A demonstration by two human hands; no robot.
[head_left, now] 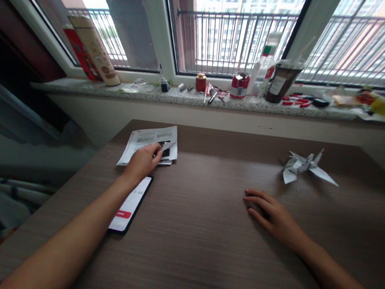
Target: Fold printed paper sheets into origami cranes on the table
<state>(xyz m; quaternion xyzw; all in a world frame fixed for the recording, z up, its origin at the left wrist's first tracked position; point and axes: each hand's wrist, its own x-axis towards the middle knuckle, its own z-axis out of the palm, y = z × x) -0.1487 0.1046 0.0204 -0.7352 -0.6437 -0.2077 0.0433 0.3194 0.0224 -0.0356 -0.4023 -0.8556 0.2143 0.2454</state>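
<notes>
Over a small stack of printed paper sheets at the table's far left, my left hand pinches what looks like the lifted corner of the top sheet. Below that wrist lies a smartphone with a lit screen, partly hidden by my forearm. My right hand rests on the brown table with its fingers stretched out, holding nothing. Beyond it, at the far right, stands a folded paper crane, apart from the hand.
Behind the table runs a stone windowsill. On it stand a tan cylinder, a red can, a clear bottle, a cup of dark drink and several small items. A window with railings rises behind.
</notes>
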